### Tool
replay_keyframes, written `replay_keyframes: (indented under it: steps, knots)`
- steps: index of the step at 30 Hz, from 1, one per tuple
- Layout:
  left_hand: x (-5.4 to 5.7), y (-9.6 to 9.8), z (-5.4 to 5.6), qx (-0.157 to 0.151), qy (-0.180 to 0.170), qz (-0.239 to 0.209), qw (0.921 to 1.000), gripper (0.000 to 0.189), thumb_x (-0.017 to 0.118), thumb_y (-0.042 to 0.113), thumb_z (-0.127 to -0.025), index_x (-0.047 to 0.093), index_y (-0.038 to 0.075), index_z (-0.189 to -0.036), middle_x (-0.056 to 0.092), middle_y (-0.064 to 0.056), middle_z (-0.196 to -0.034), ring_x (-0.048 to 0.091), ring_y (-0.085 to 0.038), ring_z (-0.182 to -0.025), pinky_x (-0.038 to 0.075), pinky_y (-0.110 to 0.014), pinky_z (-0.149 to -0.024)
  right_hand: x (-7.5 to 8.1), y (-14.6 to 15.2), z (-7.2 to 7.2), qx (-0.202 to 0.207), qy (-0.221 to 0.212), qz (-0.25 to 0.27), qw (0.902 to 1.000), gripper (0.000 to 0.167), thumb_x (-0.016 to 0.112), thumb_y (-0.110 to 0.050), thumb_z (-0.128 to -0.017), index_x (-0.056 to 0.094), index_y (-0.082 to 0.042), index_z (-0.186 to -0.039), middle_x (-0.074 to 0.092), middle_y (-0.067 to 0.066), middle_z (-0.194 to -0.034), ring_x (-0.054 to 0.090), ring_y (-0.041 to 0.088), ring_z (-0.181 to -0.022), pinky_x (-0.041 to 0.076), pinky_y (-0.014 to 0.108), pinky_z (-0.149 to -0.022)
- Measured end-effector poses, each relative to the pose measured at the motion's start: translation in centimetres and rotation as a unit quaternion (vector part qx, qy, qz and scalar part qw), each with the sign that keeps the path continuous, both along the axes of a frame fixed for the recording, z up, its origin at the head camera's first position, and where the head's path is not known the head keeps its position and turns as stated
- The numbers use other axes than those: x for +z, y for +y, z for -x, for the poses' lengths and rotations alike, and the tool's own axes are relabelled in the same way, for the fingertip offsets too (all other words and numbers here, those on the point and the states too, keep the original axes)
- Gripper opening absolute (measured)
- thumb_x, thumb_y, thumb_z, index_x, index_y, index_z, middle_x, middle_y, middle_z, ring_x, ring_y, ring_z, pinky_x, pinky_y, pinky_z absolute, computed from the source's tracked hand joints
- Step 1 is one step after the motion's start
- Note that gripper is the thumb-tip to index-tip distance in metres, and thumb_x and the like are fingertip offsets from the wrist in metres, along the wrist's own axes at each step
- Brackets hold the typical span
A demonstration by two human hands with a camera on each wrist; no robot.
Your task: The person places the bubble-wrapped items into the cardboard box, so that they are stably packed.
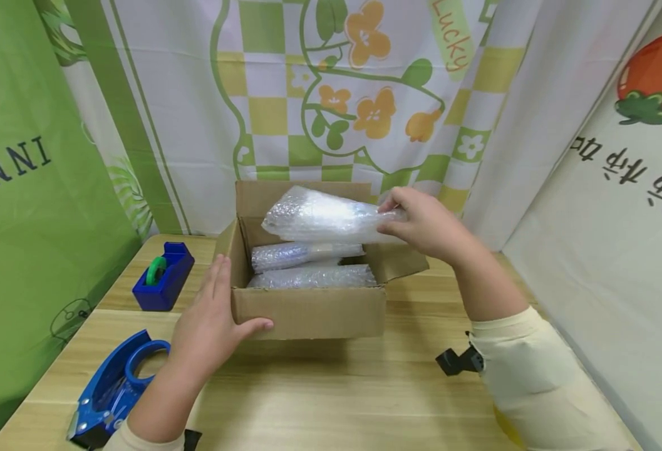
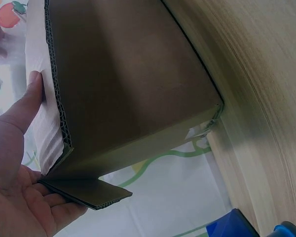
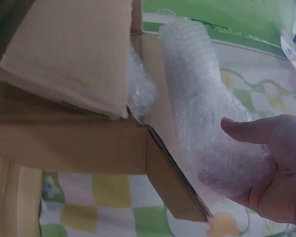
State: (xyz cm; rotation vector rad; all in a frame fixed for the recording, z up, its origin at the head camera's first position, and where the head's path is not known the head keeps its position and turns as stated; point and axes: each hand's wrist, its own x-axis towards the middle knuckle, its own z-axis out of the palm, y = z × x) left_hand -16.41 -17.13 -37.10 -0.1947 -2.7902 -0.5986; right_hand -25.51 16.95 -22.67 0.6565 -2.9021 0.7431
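Note:
An uncapped cardboard box (image 1: pixel 308 316) stands on the table with its flaps spread. My left hand (image 1: pixel 206 316) rests at its front left corner, fingers straight along the left flap and thumb on the front; the thumb (image 2: pixel 27 103) also shows in the left wrist view. My right hand (image 1: pixel 423 222) pinches the right end of a bubble-wrapped package (image 1: pixel 325 216), raised at the back of the box; the wrapped contents are hard to make out. Below it, another bubble-wrapped roll (image 1: pixel 277 255) and a bubble-wrapped bundle (image 1: pixel 319 276) lie in the box.
A blue tape dispenser (image 1: pixel 164 285) with a green roll stands left of the box. Nearer me lies a blue hand-held tape gun (image 1: pixel 102 391). Behind the table hangs a patterned curtain (image 1: pixel 274 81), with a green cloth (image 1: pixel 15 219) on the left.

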Motion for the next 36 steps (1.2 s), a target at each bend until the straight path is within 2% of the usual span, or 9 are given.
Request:
replay_keyframes:
  steps: [6, 11, 14, 18, 22, 25, 28, 32, 36]
  knots:
    - [0.0, -0.1, 0.0, -0.002, 0.005, 0.000, 1.0000, 0.129, 0.075, 0.067, -0.071, 0.003, 0.004, -0.158, 0.007, -0.017, -0.165, 0.021, -0.042, -0.147, 0.036, -0.064, -0.107, -1.4, -2.5, 0.7, 0.036, 0.021, -0.040, 0.9984, 0.025, 0.073, -0.022, -0.089, 0.062, -0.010, -0.108, 0.063, 0.006, -0.119, 0.059, 0.026, -0.113, 0.049, 0.045, -0.095]
    - [0.0, -0.1, 0.0, -0.002, 0.005, 0.000, 1.0000, 0.129, 0.075, 0.067, -0.071, 0.004, 0.004, -0.158, 0.008, -0.018, -0.165, 0.021, -0.042, -0.147, 0.034, -0.064, -0.108, -2.9, -4.2, 1.1, 0.063, 0.068, -0.098, 0.9908, 0.023, 0.073, -0.024, -0.090, 0.062, -0.012, -0.106, 0.063, 0.004, -0.113, 0.061, 0.024, -0.106, 0.051, 0.042, -0.090]
    - [0.0, -0.2, 0.1, -0.001, 0.003, 0.001, 1.0000, 0.129, 0.075, 0.067, -0.071, 0.004, 0.003, -0.158, 0.008, -0.018, -0.165, 0.020, -0.042, -0.148, 0.034, -0.064, -0.109, -4.0, -4.8, 1.4, 0.079, 0.077, -0.118, 0.9868, 0.023, 0.070, -0.025, -0.092, 0.062, -0.013, -0.109, 0.062, 0.003, -0.113, 0.060, 0.021, -0.103, 0.051, 0.039, -0.088]
    - [0.0, -0.2, 0.0, -0.001, -0.003, 0.003, 1.0000, 0.129, 0.074, 0.068, -0.071, 0.003, 0.004, -0.158, 0.006, -0.017, -0.165, 0.019, -0.042, -0.148, 0.033, -0.063, -0.109, -4.9, -5.0, 1.4, 0.104, 0.090, -0.155, 0.9782, 0.026, 0.067, -0.028, -0.095, 0.064, -0.013, -0.116, 0.062, 0.005, -0.120, 0.055, 0.026, -0.113, 0.046, 0.041, -0.098]
    - [0.1, -0.2, 0.0, -0.001, -0.004, 0.001, 1.0000, 0.129, 0.074, 0.068, -0.072, 0.002, 0.004, -0.158, 0.006, -0.017, -0.165, 0.019, -0.042, -0.148, 0.033, -0.063, -0.110, -4.9, -4.9, 1.1, 0.111, 0.115, -0.196, 0.9674, 0.035, 0.065, -0.033, -0.095, 0.066, -0.013, -0.124, 0.060, 0.008, -0.131, 0.048, 0.030, -0.125, 0.038, 0.045, -0.109]
    - [0.1, -0.2, -0.1, -0.001, -0.003, 0.001, 1.0000, 0.129, 0.073, 0.069, -0.071, 0.002, 0.004, -0.158, 0.006, -0.017, -0.165, 0.019, -0.042, -0.148, 0.034, -0.063, -0.109, -4.6, -5.3, 0.7, 0.125, 0.141, -0.193, 0.9630, 0.044, 0.064, -0.035, -0.096, 0.060, -0.012, -0.133, 0.054, 0.010, -0.140, 0.044, 0.030, -0.132, 0.036, 0.045, -0.113]
    - [0.1, -0.2, -0.1, 0.001, 0.000, 0.002, 1.0000, 0.130, 0.074, 0.069, -0.071, 0.002, 0.004, -0.158, 0.007, -0.018, -0.165, 0.020, -0.042, -0.148, 0.034, -0.064, -0.108, -4.5, -6.0, 0.4, 0.161, 0.165, -0.185, 0.9554, 0.051, 0.062, -0.034, -0.097, 0.053, -0.012, -0.142, 0.049, 0.010, -0.147, 0.041, 0.030, -0.138, 0.034, 0.043, -0.116]
    - [0.0, -0.1, -0.1, -0.001, 0.007, 0.001, 1.0000, 0.130, 0.075, 0.067, -0.071, 0.004, 0.003, -0.158, 0.009, -0.019, -0.164, 0.020, -0.042, -0.147, 0.034, -0.063, -0.109, -5.4, -6.6, 0.4, 0.197, 0.157, -0.202, 0.9464, 0.053, 0.062, -0.035, -0.097, 0.049, -0.018, -0.146, 0.047, 0.007, -0.151, 0.044, 0.027, -0.139, 0.040, 0.044, -0.112]
    - [0.1, 0.0, 0.0, -0.005, 0.008, 0.000, 1.0000, 0.129, 0.075, 0.067, -0.071, 0.005, 0.002, -0.157, 0.010, -0.020, -0.164, 0.021, -0.042, -0.147, 0.033, -0.062, -0.110, -6.6, -6.3, 0.9, 0.198, 0.107, -0.201, 0.9533, 0.053, 0.061, -0.035, -0.098, 0.047, -0.024, -0.148, 0.044, 0.001, -0.153, 0.046, 0.024, -0.137, 0.047, 0.044, -0.105]
